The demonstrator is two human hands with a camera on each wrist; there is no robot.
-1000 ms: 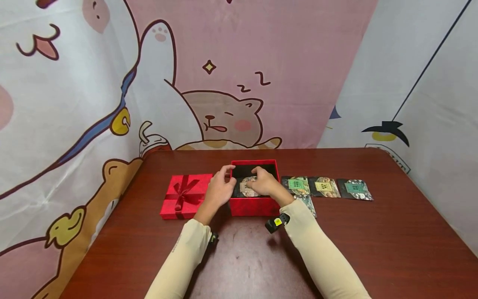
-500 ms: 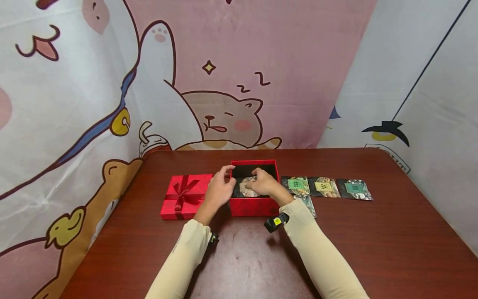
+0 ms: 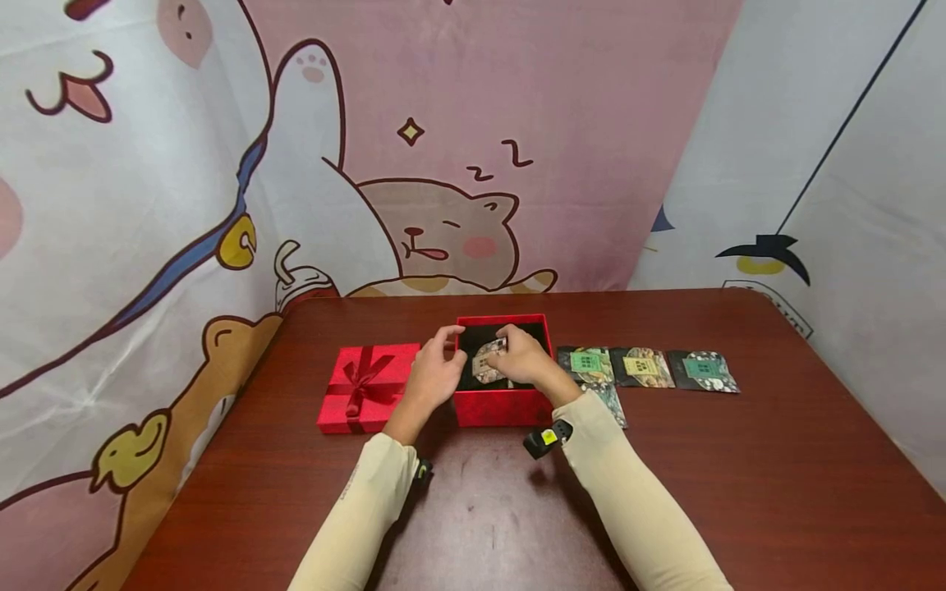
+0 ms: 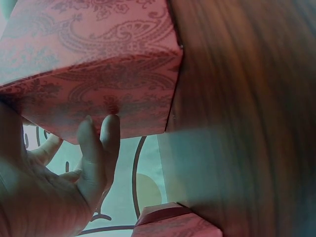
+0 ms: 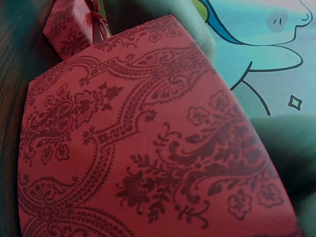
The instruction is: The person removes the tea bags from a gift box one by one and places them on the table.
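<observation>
A red gift box with a black inside stands lidless at mid-table. My left hand holds its left wall, thumb at the rim; in the left wrist view, fingers touch the patterned side from outside. My right hand reaches in over the right wall and pinches a dark flat sachet with a beige label. The sachet is tilted inside the box, its right part hidden by the fingers. In the right wrist view the box wall covers most of that hand.
Left of the box lies its red lid with a dark red bow. To the right are a green-labelled sachet, a yellow-labelled sachet, a teal-labelled sachet and a partly covered sachet nearer the front.
The sachet in the box was lying flat; it now tilts up on its right side in my right hand's pinch. My left hand and the box have stayed put.
</observation>
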